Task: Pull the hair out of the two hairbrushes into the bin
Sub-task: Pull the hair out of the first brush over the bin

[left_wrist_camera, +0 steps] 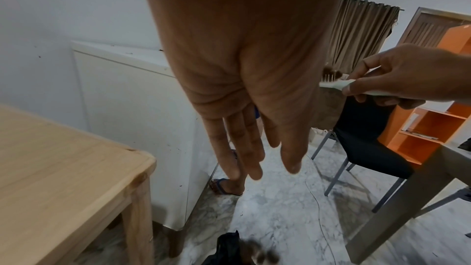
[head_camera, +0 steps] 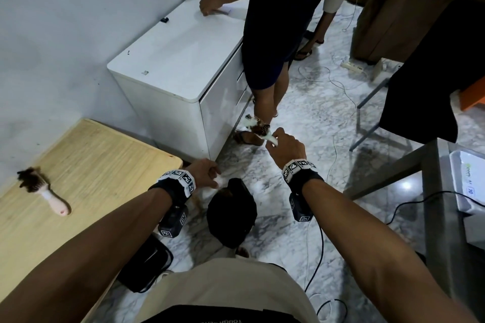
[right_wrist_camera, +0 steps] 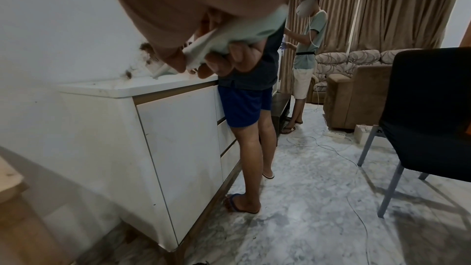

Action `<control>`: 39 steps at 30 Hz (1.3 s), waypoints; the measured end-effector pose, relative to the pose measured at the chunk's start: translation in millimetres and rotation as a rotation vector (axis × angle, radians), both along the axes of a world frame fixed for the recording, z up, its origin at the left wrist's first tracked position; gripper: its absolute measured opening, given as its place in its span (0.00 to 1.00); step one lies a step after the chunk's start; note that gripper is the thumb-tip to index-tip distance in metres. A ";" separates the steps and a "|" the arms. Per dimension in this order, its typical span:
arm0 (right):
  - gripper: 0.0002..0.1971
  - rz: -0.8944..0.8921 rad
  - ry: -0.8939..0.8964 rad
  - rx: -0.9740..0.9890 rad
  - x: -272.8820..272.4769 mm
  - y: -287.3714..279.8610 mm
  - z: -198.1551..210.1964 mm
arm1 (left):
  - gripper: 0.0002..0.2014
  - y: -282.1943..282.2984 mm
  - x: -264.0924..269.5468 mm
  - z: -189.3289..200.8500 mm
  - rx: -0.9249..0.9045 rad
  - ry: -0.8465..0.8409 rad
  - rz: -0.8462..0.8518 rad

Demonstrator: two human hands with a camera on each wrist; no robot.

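A wooden table carried a pink hairbrush, full of hair, near its left edge. On the floor stood a black bin. The left hand hung above it, fingers straight and empty. The right hand gripped a white hairbrush by the handle.

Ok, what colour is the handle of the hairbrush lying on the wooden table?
Pale pink handle on the hairbrush; the head view shows it best.
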State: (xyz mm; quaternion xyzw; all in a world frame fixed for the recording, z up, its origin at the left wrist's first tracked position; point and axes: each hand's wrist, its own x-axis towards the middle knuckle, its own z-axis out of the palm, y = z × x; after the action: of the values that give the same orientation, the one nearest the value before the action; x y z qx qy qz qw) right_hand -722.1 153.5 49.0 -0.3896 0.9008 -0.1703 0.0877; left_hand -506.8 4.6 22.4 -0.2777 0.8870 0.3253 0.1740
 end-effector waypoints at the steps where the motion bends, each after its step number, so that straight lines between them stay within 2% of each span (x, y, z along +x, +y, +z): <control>1: 0.13 0.007 0.002 -0.001 0.4 -0.2 0.0 | 0.20 -1.1 0.4 0.0 -0.018 0.028 0.008; 6: 0.14 0.069 0.020 -0.003 5.6 -4.7 0.2 | 0.09 -6.3 -3.1 11.2 -0.092 0.244 0.150; 14: 0.15 0.250 0.018 -0.050 26.0 -19.4 8.9 | 0.26 -4.4 -27.0 36.8 -0.256 0.556 0.160; 17: 0.15 0.319 0.043 -0.076 34.0 -24.9 13.2 | 0.21 -3.4 -34.1 45.8 -0.245 0.616 0.220; 21: 0.13 0.361 0.057 -0.080 39.6 -29.7 18.2 | 0.09 -8.2 -35.8 48.4 -0.207 0.625 0.306; 25: 0.13 0.375 0.057 -0.073 38.3 -28.8 19.5 | 0.11 -10.4 -30.9 49.1 -0.213 0.581 0.240; 34: 0.12 0.399 0.068 -0.077 38.4 -28.3 22.2 | 0.07 -11.2 -30.6 55.7 -0.180 0.525 0.258; 39: 0.13 0.383 0.066 -0.088 34.5 -25.1 22.6 | 0.05 -9.1 -28.6 57.9 -0.138 0.599 0.238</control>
State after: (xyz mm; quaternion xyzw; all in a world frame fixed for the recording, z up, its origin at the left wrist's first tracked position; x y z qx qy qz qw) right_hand -687.6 128.3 71.6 -0.5627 0.8043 -0.1771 0.0717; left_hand -535.3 -4.5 80.3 -0.2826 0.8801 0.3497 -0.1530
